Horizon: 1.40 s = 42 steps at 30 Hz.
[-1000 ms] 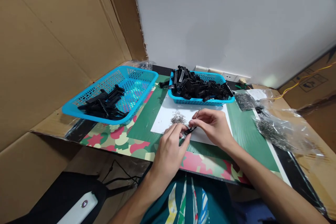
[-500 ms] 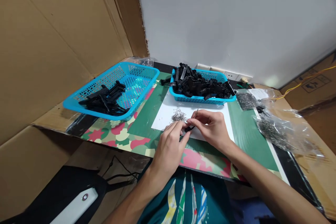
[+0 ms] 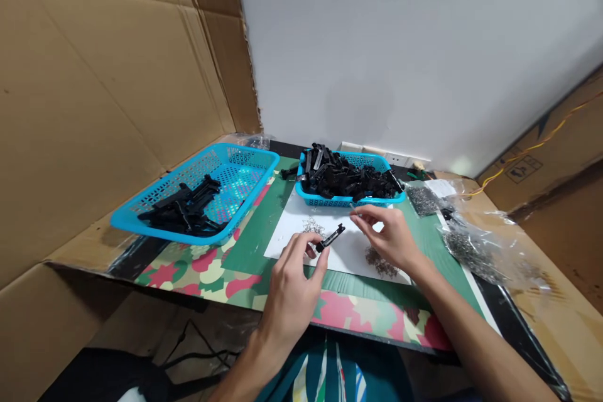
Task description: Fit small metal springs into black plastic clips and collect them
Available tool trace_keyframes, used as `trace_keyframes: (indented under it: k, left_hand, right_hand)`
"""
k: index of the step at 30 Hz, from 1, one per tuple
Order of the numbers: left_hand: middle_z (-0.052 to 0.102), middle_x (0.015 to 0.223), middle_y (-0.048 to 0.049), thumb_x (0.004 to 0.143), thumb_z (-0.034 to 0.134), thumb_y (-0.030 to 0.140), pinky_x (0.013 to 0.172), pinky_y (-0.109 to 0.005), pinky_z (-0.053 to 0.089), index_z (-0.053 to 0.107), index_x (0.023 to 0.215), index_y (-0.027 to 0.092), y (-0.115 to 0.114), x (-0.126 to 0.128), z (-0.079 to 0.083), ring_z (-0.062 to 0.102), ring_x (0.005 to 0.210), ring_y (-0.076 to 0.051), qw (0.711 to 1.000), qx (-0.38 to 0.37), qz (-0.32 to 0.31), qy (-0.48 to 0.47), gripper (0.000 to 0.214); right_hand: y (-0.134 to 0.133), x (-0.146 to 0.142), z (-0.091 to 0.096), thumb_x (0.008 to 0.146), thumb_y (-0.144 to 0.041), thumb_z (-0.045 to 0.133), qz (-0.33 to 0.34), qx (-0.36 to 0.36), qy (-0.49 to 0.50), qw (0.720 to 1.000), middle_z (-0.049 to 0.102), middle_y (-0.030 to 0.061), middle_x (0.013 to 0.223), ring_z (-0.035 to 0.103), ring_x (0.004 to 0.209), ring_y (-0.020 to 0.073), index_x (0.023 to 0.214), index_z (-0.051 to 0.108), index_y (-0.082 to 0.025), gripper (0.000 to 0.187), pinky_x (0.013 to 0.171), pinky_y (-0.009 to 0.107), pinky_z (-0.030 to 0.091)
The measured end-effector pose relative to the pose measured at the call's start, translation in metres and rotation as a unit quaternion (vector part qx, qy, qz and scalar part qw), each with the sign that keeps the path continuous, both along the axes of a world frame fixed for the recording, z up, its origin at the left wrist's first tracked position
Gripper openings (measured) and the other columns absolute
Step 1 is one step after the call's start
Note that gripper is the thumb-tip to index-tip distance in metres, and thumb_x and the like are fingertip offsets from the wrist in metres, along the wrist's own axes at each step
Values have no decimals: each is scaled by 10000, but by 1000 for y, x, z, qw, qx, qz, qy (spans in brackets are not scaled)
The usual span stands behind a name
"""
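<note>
My left hand [image 3: 294, 276] pinches a small black plastic clip [image 3: 330, 237] between thumb and fingertips, holding it just above a white sheet of paper [image 3: 346, 250]. My right hand [image 3: 390, 237] hovers to the right of the clip with fingers curled, pinching a thin metal pin-like tool [image 3: 354, 208]. A small heap of tiny metal springs [image 3: 312, 226] lies on the paper by my left fingers. Another heap of springs [image 3: 380, 262] lies under my right wrist.
A blue basket [image 3: 351, 200] heaped with black clips stands behind the paper. A second blue basket [image 3: 141, 221] at the left holds fewer black clips. Plastic bags of metal parts [image 3: 475, 245] lie at the right. Cardboard walls [image 3: 94, 107] close off the left side.
My hands have come apart. The left hand keeps the black clip, and the right hand has drawn away to the right with the thin tool. The view has tilted upward.
</note>
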State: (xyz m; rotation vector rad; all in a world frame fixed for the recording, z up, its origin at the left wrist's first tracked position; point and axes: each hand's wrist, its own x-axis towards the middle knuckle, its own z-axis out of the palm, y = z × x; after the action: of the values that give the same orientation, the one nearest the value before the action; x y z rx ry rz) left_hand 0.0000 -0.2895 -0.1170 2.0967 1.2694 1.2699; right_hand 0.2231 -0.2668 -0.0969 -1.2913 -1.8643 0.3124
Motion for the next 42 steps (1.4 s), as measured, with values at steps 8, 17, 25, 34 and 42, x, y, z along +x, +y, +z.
trace_keyframes:
  k: [8,17,25,34,42]
  left_hand:
    - [729,1097,-44,1016,635,177,916,-319,534,705,1141,218,42,-5,48,693,965,-186,989,147,21,-9,149]
    - [824,1084,-104,1001,621,346,852,-315,584,794,1099,144,167,37,105,754,956,-224,998,32,4,-63,283]
    - [698,1278,-112,1024,666,364,945,-448,606,685,1258,169,253,77,106,702,1087,-243,986,-51,-15,158,305]
    - [754,1259,-112,1037,603,331,1077,-425,515,752,1217,181,257,60,115,680,1204,-278,956,-7,-12,294,277]
    - [787,1138,-120,984,616,213,997,-375,534,783,1125,157,257,-90,138,715,1119,-295,902,-49,77,422,226]
  right_hand:
    - [4,4,-4,1082,-241,566,49,-65,-295,952,721,57,919,664,775,177,1074,756,-190,197,630,286,347]
    - [3,5,-3,1083,-232,551,65,-44,-294,953,690,61,949,651,831,187,1034,738,-184,199,663,301,352]
    - [4,5,-5,1086,-227,539,69,-38,-291,954,693,58,942,651,830,182,1035,739,-185,210,676,302,342]
    - [5,31,2,1079,-219,549,35,-38,-249,967,708,48,912,622,763,157,949,729,-190,224,662,289,315]
    - [3,89,0,1021,-285,590,2,-149,-156,976,770,72,905,666,765,201,988,787,-195,219,670,295,405]
